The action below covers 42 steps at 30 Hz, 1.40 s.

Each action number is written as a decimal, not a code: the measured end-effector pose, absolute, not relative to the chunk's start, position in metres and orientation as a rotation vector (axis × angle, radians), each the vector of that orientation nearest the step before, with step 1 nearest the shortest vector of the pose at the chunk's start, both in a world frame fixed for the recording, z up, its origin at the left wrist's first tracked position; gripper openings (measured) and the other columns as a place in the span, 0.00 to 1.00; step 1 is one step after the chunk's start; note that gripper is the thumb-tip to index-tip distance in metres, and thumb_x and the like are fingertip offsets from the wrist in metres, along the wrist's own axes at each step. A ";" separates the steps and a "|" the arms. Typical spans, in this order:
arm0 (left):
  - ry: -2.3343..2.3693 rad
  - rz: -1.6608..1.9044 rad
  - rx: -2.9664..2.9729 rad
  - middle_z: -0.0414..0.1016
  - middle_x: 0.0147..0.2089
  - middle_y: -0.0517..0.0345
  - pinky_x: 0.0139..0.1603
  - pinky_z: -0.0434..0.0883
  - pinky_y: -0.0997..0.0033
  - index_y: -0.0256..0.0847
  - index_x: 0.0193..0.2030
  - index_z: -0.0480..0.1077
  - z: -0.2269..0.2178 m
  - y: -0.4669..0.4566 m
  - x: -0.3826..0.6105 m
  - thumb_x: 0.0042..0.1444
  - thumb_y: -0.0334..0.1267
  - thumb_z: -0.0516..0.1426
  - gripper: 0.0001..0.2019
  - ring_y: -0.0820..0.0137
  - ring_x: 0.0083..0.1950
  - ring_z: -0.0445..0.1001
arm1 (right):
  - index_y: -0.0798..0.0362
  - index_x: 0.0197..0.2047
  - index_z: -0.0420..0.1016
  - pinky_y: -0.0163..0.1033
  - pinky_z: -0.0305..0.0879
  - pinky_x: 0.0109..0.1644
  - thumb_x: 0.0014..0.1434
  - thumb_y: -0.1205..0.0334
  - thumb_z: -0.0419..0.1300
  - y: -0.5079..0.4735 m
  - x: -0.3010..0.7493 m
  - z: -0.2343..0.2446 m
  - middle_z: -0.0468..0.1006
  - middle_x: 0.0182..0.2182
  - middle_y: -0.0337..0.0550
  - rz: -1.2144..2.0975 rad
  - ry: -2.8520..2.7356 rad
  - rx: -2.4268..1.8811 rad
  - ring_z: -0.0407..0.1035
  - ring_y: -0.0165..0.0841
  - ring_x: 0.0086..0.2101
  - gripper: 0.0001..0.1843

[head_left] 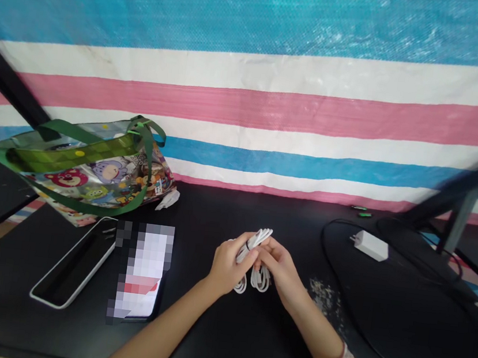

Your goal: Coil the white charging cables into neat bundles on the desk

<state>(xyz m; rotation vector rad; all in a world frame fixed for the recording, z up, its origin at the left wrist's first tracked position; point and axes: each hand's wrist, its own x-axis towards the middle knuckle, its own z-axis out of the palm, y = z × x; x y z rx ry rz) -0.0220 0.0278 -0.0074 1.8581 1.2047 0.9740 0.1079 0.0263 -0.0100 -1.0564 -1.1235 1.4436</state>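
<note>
A white cable (260, 279), coiled into a bundle with a dark band around it, is held over the black table by both hands. My left hand (229, 262) is closed around the bundle, thumb across its front. From the other side, the fingers of my right hand (278, 265) are bent in and pinch the cable near the band. Loops of the coil stick out above and hang below the fingers. Part of the bundle is hidden behind the hands.
On the left lie a white-edged phone (74, 266) and a lit phone (143, 301). A green-handled cartoon bag (104, 177) stands behind them. To the right are a white charger plug (371, 246), a black cord (332, 272), crumbs (325, 297) and two small green items (364, 215).
</note>
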 end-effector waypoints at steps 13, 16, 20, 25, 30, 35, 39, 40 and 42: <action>1.171 1.008 1.816 0.72 0.25 0.62 0.31 0.66 0.76 0.38 0.51 0.71 -0.014 0.031 -0.020 0.57 0.40 0.50 0.18 0.72 0.25 0.69 | 0.51 0.38 0.71 0.33 0.65 0.23 0.45 0.38 0.65 0.035 0.110 -0.039 0.74 0.22 0.36 1.356 -1.222 -0.947 0.65 0.27 0.20 0.27; 1.139 1.037 1.807 0.71 0.22 0.63 0.29 0.65 0.76 0.37 0.50 0.73 -0.016 0.033 -0.019 0.56 0.39 0.52 0.17 0.72 0.23 0.67 | 0.50 0.42 0.72 0.34 0.67 0.25 0.45 0.38 0.65 0.034 0.111 -0.031 0.77 0.26 0.39 1.404 -1.232 -0.940 0.69 0.30 0.23 0.29; 1.065 1.071 1.776 0.70 0.20 0.64 0.27 0.64 0.77 0.38 0.51 0.72 -0.016 0.033 -0.019 0.56 0.40 0.51 0.18 0.73 0.22 0.65 | 0.50 0.37 0.72 0.33 0.67 0.27 0.47 0.42 0.67 0.032 0.113 -0.024 0.74 0.24 0.36 1.464 -1.225 -0.908 0.65 0.27 0.22 0.22; 1.023 1.081 1.718 0.69 0.20 0.64 0.25 0.62 0.77 0.38 0.50 0.72 -0.016 0.031 -0.019 0.56 0.41 0.52 0.18 0.74 0.22 0.64 | 0.51 0.32 0.70 0.32 0.64 0.24 0.47 0.43 0.67 0.033 0.113 -0.030 0.71 0.21 0.34 1.445 -1.206 -0.878 0.61 0.25 0.19 0.21; 1.006 1.092 1.671 0.70 0.20 0.64 0.26 0.62 0.77 0.37 0.49 0.73 -0.015 0.031 -0.018 0.55 0.40 0.53 0.17 0.74 0.21 0.64 | 0.51 0.32 0.70 0.31 0.63 0.24 0.48 0.43 0.67 0.033 0.112 -0.032 0.70 0.21 0.34 1.423 -1.188 -0.855 0.60 0.25 0.19 0.20; 1.059 1.088 1.672 0.74 0.24 0.62 0.29 0.66 0.76 0.40 0.48 0.74 -0.016 0.032 -0.018 0.53 0.38 0.56 0.16 0.73 0.25 0.70 | 0.51 0.31 0.68 0.31 0.62 0.24 0.45 0.42 0.68 0.031 0.111 -0.025 0.70 0.22 0.34 1.416 -1.168 -0.866 0.60 0.25 0.20 0.22; 1.179 1.132 1.755 0.77 0.34 0.58 0.37 0.70 0.73 0.44 0.46 0.76 -0.018 0.032 -0.019 0.50 0.37 0.59 0.15 0.68 0.34 0.74 | 0.51 0.28 0.65 0.32 0.63 0.26 0.43 0.41 0.68 0.029 0.112 -0.013 0.70 0.22 0.35 1.425 -1.169 -0.922 0.62 0.26 0.22 0.24; 1.197 1.135 1.774 0.76 0.34 0.58 0.38 0.70 0.72 0.44 0.46 0.76 -0.019 0.032 -0.019 0.50 0.37 0.60 0.15 0.68 0.35 0.74 | 0.51 0.27 0.65 0.31 0.63 0.26 0.43 0.41 0.69 0.029 0.112 -0.011 0.69 0.22 0.34 1.424 -1.170 -0.928 0.62 0.26 0.22 0.24; 1.198 1.145 1.799 0.75 0.33 0.58 0.37 0.71 0.71 0.44 0.46 0.76 -0.020 0.032 -0.019 0.51 0.37 0.60 0.15 0.68 0.35 0.74 | 0.51 0.27 0.65 0.31 0.62 0.25 0.43 0.41 0.69 0.028 0.112 -0.007 0.68 0.22 0.34 1.422 -1.171 -0.934 0.61 0.26 0.22 0.24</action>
